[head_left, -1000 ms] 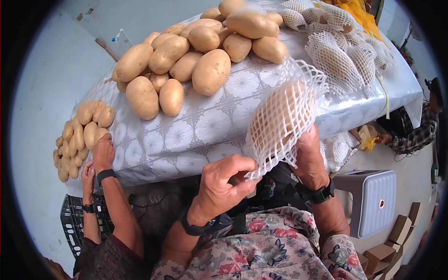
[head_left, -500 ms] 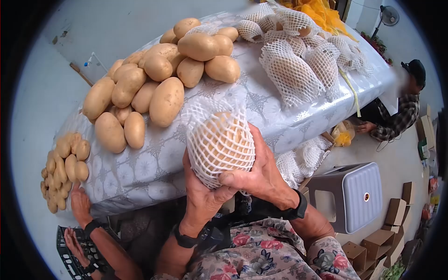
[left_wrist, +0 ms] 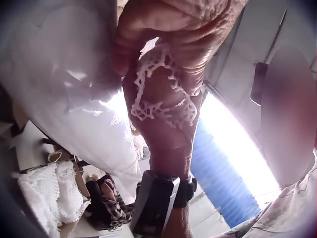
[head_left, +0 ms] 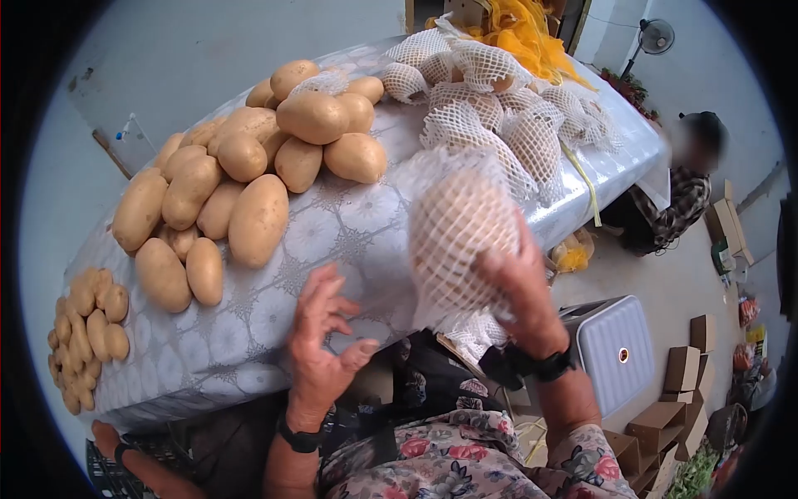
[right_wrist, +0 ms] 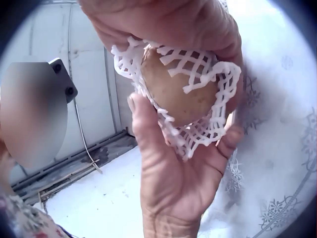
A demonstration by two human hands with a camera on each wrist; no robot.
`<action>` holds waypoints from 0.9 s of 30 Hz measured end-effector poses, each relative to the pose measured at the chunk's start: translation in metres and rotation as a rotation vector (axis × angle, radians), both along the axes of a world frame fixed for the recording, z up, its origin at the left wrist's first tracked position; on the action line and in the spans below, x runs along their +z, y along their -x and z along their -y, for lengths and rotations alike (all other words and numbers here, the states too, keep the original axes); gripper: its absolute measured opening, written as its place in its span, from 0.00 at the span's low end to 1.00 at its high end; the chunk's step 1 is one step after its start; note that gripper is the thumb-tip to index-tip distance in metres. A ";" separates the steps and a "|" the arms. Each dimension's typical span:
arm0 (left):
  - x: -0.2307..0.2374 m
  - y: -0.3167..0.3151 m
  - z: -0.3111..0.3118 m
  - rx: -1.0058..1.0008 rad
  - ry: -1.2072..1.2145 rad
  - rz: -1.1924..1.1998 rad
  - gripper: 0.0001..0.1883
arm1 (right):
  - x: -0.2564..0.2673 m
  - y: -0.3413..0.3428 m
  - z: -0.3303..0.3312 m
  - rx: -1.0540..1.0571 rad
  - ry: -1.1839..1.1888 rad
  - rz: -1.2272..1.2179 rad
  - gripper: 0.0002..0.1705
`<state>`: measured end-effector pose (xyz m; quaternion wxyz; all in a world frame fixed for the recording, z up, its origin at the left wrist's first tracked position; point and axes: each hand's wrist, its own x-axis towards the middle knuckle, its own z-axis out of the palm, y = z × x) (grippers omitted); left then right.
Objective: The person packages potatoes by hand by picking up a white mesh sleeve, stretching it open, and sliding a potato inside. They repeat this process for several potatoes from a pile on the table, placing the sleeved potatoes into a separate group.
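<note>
My right hand (head_left: pixel 525 287), blurred by motion, holds a large potato (right_wrist: pixel 181 94) in a white foam net sleeve (head_left: pixel 455 237) over the table's front edge. Through the sleeve's ragged opening in the right wrist view, the potato's bare end shows. To the left, my left hand (head_left: pixel 320 353) is apart from the sleeve in the head view, its fingers spread and slightly bent. A heap of bare potatoes (head_left: pixel 258 220) lies beyond it on the patterned tablecloth (head_left: pixel 332 224). Several net-wrapped potatoes (head_left: pixel 532 150) are piled farther back on the right.
Smaller potatoes (head_left: pixel 79 341) cover the table's left end, with another person's hand (head_left: pixel 106 437) below them. An orange net (head_left: pixel 519 37) lies at the far end. A stool (head_left: pixel 619 353) and cardboard boxes (head_left: pixel 682 374) stand right; a seated person (head_left: pixel 686 200) is beyond.
Both hands handled the sleeved potato earlier, cupping it half a second ago. Now the left hand has come away leftward, and the right hand carries it to the right. The head view has shifted.
</note>
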<state>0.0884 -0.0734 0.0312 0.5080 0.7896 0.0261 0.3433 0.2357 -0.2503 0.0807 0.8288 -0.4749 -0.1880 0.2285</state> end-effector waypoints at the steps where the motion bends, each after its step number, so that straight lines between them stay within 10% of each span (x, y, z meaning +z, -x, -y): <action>1: 0.002 0.005 -0.012 0.070 -0.062 0.030 0.32 | 0.014 -0.016 0.009 -0.085 -0.002 0.050 0.55; 6: -0.010 0.019 -0.051 0.277 -0.169 -0.026 0.13 | 0.078 -0.130 0.043 -0.443 0.213 0.534 0.48; 13: -0.002 0.017 -0.045 0.302 -0.244 -0.175 0.10 | 0.090 -0.248 0.034 -0.506 0.514 0.596 0.52; 17: -0.001 0.013 -0.044 0.291 -0.333 -0.144 0.09 | 0.065 -0.281 0.024 -0.546 1.138 0.797 0.51; 27: -0.004 0.010 -0.043 0.315 -0.366 -0.162 0.08 | 0.051 -0.275 0.056 -0.586 0.871 0.790 0.43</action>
